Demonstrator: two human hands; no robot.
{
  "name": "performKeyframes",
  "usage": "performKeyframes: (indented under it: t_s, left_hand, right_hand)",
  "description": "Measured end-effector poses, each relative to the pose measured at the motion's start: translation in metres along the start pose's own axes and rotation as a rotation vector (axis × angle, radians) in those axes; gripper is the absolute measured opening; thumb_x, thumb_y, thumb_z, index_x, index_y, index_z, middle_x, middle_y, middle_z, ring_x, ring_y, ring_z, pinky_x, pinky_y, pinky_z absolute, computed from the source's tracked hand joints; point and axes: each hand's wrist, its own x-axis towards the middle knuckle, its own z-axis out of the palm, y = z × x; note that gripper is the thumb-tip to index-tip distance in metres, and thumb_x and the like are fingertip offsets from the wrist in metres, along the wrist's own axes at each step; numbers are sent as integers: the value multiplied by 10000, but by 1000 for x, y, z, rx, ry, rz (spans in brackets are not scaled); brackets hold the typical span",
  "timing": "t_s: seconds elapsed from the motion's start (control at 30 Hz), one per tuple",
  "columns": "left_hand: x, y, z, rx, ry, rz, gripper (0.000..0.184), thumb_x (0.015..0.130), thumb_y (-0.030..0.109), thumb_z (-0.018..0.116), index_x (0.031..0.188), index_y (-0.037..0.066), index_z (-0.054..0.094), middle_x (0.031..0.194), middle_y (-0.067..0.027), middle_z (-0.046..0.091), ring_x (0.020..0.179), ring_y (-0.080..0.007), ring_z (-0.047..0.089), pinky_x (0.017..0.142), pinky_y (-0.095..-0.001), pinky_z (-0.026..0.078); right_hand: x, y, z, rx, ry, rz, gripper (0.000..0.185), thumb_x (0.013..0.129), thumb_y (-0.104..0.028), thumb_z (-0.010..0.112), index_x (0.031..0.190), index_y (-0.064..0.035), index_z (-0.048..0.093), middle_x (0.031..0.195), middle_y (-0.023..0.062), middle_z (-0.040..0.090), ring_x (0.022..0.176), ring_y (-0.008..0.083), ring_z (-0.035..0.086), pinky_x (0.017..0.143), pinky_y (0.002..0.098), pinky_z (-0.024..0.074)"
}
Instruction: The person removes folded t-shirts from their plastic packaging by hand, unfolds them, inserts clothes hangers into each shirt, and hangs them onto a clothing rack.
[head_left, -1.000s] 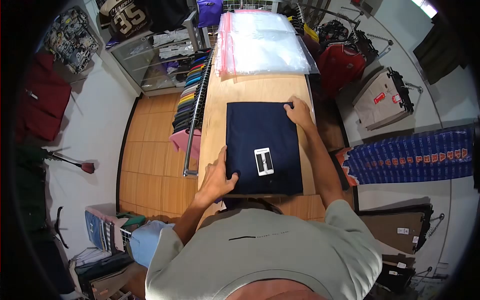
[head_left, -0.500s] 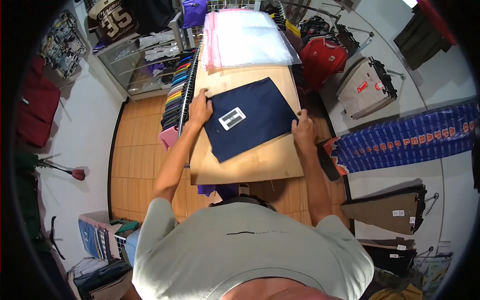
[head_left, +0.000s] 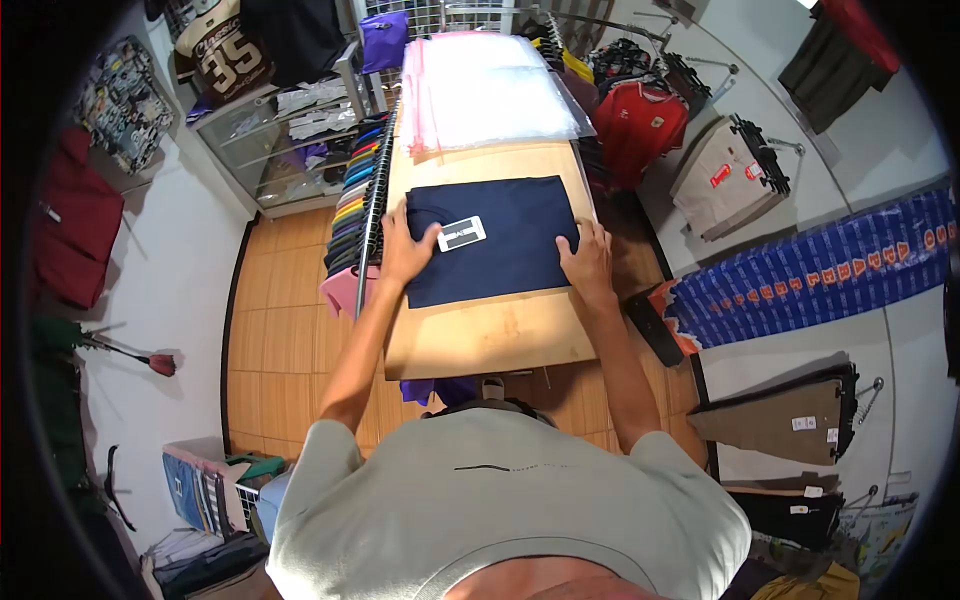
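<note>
A folded navy T-shirt (head_left: pixel 520 240) lies flat on the wooden tabletop (head_left: pixel 480 340), its neckline towards the left. On it sits a white-edged tag (head_left: pixel 462 233) with a dark middle. My left hand (head_left: pixel 408 248) rests at the shirt's left edge, fingers stretched forward and thumb spread over the cloth near the tag. At the opposite edge is my right hand (head_left: pixel 588 262), its thumb on the cloth and its fingers apart from it along the side. Both hands touch the shirt; their undersides are hidden.
Clear plastic bags (head_left: pixel 490 90) with pink edges are stacked at the table's far end. Hanging clothes (head_left: pixel 355 200) line its left side, and a red shirt (head_left: pixel 640 125) hangs at the right. A blue printed wrapped bundle (head_left: pixel 810 280) juts in from the right.
The shirt has turned from a slant to nearly square with the table. My left thumb has moved further over the cloth, and my right hand has shifted slightly left.
</note>
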Motion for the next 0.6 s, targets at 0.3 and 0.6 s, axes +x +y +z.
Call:
performKeyframes:
  t_s: [0.3,0.6]
  left_hand:
    - [-93,45,-39,7,-153,-42,785,821,177,739,1460,15,314,1365,-260,393,1269,-428,387,1078,-460,336]
    - [-35,17,-29,110,-126,-42,684,826,115,720,1424,42,395,1284,-224,530,1158,-408,487,1004,-429,396]
  right_hand:
    - [112,7,76,110,12,-424,282,851,-79,639,1127,-23,629,1182,196,616,1138,376,547,981,431,438]
    - [84,20,32,-68,-88,-20,231,845,-226,672,1018,-72,665,1000,130,690,989,334,643,903,468,455]
